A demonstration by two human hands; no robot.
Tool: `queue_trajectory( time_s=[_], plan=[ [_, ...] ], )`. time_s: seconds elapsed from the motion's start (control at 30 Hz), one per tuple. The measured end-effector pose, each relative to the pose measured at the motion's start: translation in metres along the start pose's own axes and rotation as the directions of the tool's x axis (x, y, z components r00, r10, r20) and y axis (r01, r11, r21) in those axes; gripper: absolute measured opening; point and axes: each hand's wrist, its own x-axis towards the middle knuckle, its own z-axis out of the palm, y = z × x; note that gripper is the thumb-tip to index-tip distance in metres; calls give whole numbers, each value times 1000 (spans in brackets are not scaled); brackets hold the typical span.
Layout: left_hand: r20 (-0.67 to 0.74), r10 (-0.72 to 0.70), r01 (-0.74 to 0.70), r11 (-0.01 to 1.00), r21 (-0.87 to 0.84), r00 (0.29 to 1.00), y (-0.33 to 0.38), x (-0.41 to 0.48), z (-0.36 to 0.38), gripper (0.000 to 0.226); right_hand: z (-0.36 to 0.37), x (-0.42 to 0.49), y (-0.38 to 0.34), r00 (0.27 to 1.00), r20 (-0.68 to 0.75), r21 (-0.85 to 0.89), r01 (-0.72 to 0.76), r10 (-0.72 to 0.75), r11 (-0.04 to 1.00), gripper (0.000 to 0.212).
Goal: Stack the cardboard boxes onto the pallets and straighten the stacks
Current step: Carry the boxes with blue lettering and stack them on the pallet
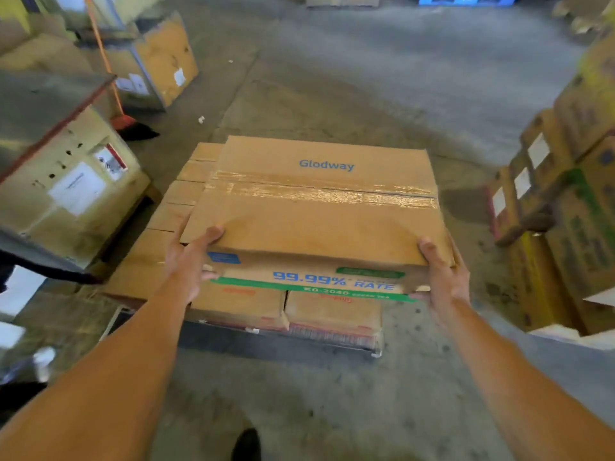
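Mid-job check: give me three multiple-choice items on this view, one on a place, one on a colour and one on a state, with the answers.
1. Where is the broom relative to the Glodway box?
A. Beyond it to the left, on the floor
B. To its right
C. Lying on top of it

2. What colour is the "Glodway" lettering on the box top?
A. Red
B. Blue
C. Black

3. How is the Glodway box held?
A. By one hand alone
B. By no hand
C. By both hands at its near corners

Answers:
1 A: the broom's head sits on the floor by the boxes on the left.
2 B: the word printed on the top flap is blue.
3 C: the left hand and the right hand each grip a near corner.
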Motion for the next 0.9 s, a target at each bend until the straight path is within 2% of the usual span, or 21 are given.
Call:
queue_trajectory(
  time_s=[0.13,0.27,0.43,0.63,0.9],
  plan=[
    [25,-44,43,998,41,999,-19,87,-59,52,82,-16,59,994,-85,-17,-65,64,998,64],
    [39,-96,92,990,103,995,-63,170,-105,72,140,-16,127,980,-155,-30,-131,125,991,66],
    [54,-180,173,979,111,982,-117,250,-155,86,198,-2,190,982,-133,-62,-144,135,988,64],
    [-13,-160,161,986,42,987,-162,304,-179,90,242,17,251,983,-129,-61,-141,132,988,60],
    [-42,-186,187,982,18,982,-201,361,-201,90,279,35,314,979,-139,-78,-164,152,983,71]
  ],
)
